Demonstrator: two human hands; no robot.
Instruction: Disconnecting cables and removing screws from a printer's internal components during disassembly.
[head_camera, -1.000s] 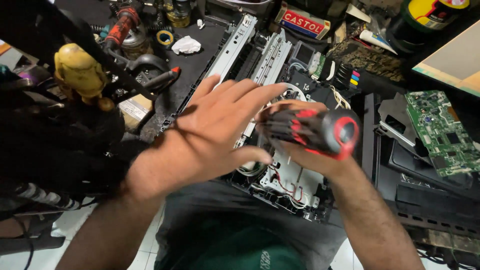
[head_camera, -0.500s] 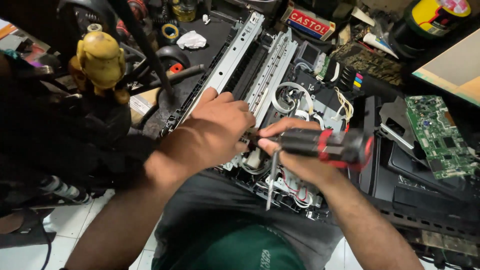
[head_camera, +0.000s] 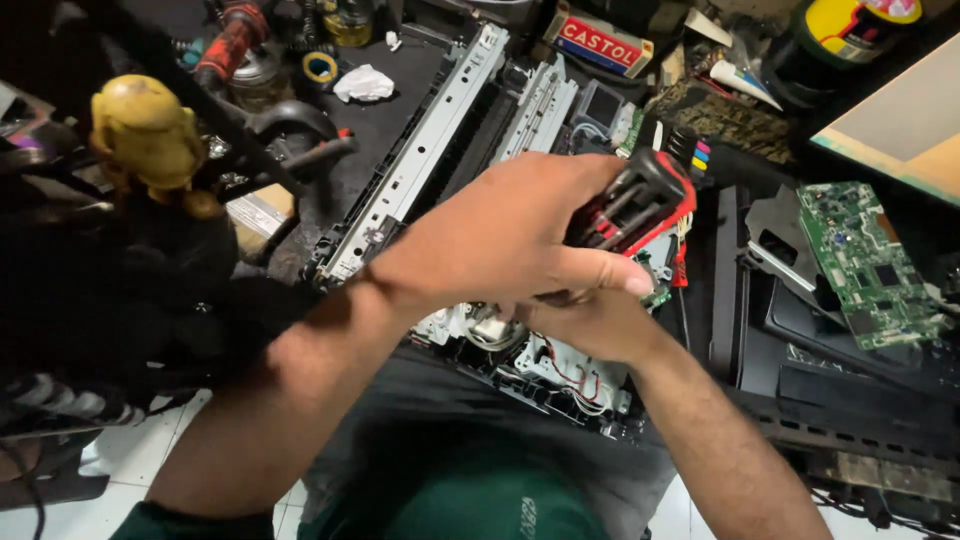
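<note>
The left hand wraps its grip around the screwdriver, whose chunky handle is ribbed black rubber with red trim. The right hand sits underneath, mostly hidden (I cannot tell whether it is clamped on anything). Both hover over the opened printer: long pale metal rails, white plastic gears, thin wires. A green circuit board lies well apart on the worktop.

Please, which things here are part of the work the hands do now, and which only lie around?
In the work:
left hand
right hand
red-and-black screwdriver
opened printer chassis

Lying about:
green circuit board
yellow figure
crumpled white paper
tape roll
</note>
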